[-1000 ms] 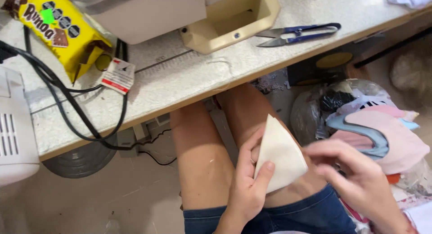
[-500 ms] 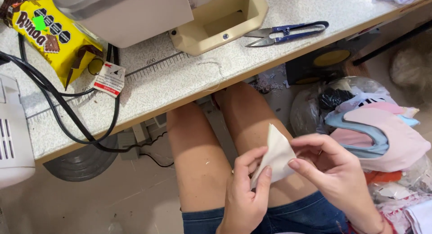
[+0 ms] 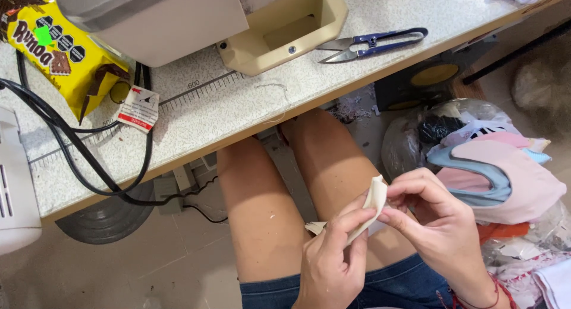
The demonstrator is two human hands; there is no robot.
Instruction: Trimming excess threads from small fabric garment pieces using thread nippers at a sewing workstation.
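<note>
Head view: over the lap, below the counter [image 3: 250,115] edge, both hands pinch a small cream fabric piece [image 3: 373,203]. The left hand [image 3: 330,264] has its grip closed on the lower edge; the right hand [image 3: 443,226] nips the upper fold between thumb and fingertips. The step looks like folding or turning the piece. Thread snips [image 3: 372,44] lie on the counter, well apart.

Matt cream cloth piece [image 3: 373,205], soft, creased, pinched between fingertips of left hand [image 3: 331,262] and right hand [image 3: 441,226]. Beyond fingers: speckled matt stone-look tabletop [image 3: 250,110]; snips [image 3: 366,45] with shiny metal blades, blue plastic grip; glossy yellow foil snack packet [image 3: 56,53]; smooth beige plastic machine base [image 3: 285,32].
</note>
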